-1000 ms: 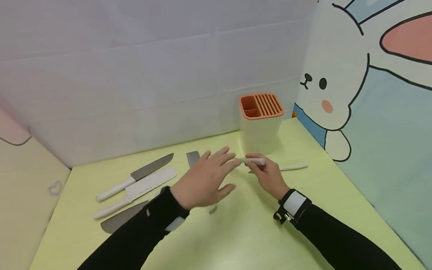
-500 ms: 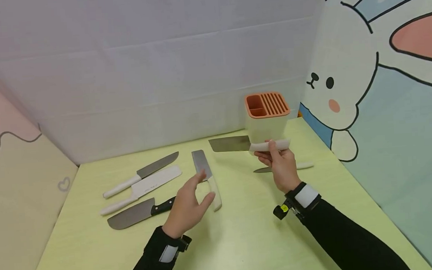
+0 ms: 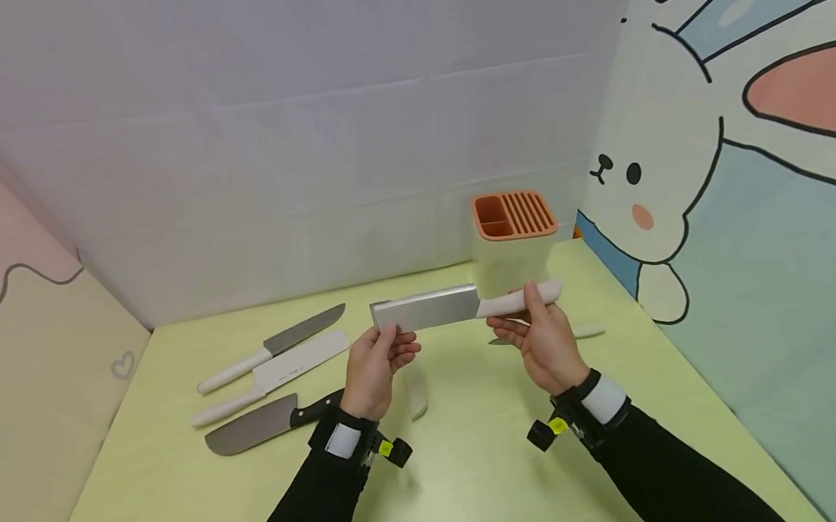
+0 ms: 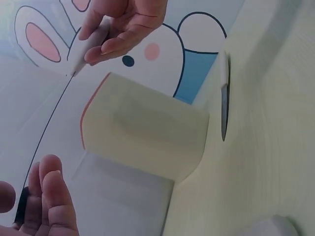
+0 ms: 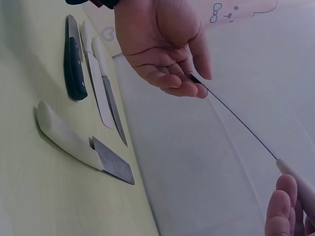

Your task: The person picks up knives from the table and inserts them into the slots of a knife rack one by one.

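Both hands hold a kitchen knife (image 3: 431, 309) level above the table, its broad, square-ended blade pointing left. My right hand (image 3: 551, 349) grips the white handle between thumb and fingers. At the blade's far end, my left hand (image 3: 373, 375) pinches the metal between thumb and fingertips, as the right wrist view also shows. Behind the held blade lies another white-handled knife (image 5: 71, 137), its blade mostly hidden in the head view. A small paring knife (image 4: 225, 98) lies on the table beyond my right hand.
A cream knife block (image 3: 511, 259) with an orange slotted top stands at the back right against the wall. To the left lie a white-handled knife (image 3: 303, 330), an all-white knife (image 3: 302, 361) and a black-handled knife (image 3: 252, 428). Printed fabric walls surround the table (image 3: 460, 482).
My right hand has lifted the knife and turned its blade leftward into view. The left hand drew back, then came up and took hold of the blade's end.
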